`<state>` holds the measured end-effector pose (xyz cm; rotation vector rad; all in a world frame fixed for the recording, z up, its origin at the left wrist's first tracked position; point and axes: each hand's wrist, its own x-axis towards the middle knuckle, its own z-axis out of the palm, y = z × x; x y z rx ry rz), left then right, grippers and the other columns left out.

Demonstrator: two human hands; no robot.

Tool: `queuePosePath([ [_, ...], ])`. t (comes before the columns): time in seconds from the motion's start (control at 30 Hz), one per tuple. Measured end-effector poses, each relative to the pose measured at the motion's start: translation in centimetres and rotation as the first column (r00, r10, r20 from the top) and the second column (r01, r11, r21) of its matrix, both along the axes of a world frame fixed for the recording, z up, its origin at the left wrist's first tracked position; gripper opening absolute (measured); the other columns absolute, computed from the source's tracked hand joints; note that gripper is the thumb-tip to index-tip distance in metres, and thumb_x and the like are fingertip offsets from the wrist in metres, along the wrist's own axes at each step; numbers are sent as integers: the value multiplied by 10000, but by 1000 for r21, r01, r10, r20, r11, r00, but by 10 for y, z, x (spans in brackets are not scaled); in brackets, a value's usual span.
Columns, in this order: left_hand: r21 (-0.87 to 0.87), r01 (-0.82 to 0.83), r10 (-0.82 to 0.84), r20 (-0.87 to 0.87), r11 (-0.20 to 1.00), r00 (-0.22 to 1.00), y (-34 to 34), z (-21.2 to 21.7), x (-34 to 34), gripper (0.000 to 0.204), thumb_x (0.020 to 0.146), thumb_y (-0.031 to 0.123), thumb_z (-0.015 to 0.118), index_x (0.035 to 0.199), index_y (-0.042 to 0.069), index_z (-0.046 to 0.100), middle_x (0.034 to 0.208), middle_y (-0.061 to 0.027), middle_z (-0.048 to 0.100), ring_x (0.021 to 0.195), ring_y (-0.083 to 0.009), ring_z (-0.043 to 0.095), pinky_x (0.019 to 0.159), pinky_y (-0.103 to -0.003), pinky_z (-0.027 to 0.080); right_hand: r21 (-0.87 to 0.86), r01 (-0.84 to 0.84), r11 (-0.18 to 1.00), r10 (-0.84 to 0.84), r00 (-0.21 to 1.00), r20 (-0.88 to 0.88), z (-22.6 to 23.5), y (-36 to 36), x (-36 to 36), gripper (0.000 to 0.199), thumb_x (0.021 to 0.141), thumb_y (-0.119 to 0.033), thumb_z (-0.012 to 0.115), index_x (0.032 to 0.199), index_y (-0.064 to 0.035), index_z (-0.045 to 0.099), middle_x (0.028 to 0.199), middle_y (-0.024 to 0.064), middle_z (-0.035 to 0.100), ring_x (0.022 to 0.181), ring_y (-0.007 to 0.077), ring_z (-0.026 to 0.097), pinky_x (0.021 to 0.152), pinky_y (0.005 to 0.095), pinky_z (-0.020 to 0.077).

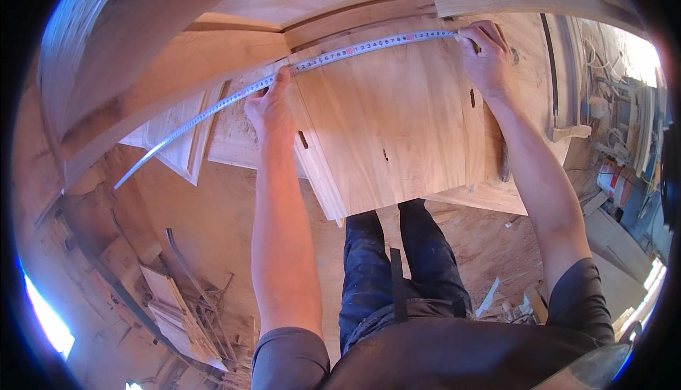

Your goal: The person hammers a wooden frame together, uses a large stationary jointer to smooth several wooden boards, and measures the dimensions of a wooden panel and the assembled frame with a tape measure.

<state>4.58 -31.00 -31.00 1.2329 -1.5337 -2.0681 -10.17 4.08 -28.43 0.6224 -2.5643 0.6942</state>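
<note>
**Item: measuring tape stretched across a wooden panel**

Measuring tape: thin, pale metal strip with printed marks, drawn in a shallow arc along the far edge of the panel; its free end trails off to the lower left, past the boards.

Left hand: fingers closed down, thumb tip pinning the tape flat against the wood.

Right hand: fingers curled over the tape's end at the panel's right corner, pressing it in place.

Wooden panel: light, smooth, fine-grained boards joined edge to edge, with small dark slots cut into them.

Further boards: similar pale timber lying beside it, partly overlapped.

Floor: sawdust-coloured, scattered with offcuts.

Indistinct: the cluttered stacks at the lower left and right rim, bent and blurred by the lens.
</note>
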Motion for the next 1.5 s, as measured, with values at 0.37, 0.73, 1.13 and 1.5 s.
queuePosePath([
  [0.37,-49,-42,42,8,998,999,6,14,-3,222,804,106,850,960,-9,742,899,-40,711,844,-133,607,879,-297,441,25,-11,1000,9,999,53,-4,2,-4,59,806,-134,754,838,-155,708,902,-10,643,908,234,648,727,399,524],
  [0.73,-81,-31,28,-32,996,999,9,23,-4,169,794,69,831,916,-25,762,866,-57,729,815,-131,627,805,-280,470,25,-12,1000,9,994,111,-8,7,-9,72,808,-145,771,856,-145,717,892,7,638,899,250,643,732,403,514],
  [1.13,-193,5,-2,17,981,1000,6,9,-7,282,770,122,876,973,-29,752,949,-71,733,833,-149,631,811,-312,494,34,45,998,-51,975,217,-5,7,-8,44,828,-148,699,845,-161,738,899,26,674,928,255,656,780,400,530],
  [1.5,60,43,-44,25,997,999,8,6,-5,380,808,232,852,1041,-41,725,1009,-152,720,830,-271,704,757,-419,623,55,12,998,-10,999,-46,0,3,-3,98,746,-127,742,805,-157,669,927,-15,637,908,238,642,755,402,543],
])
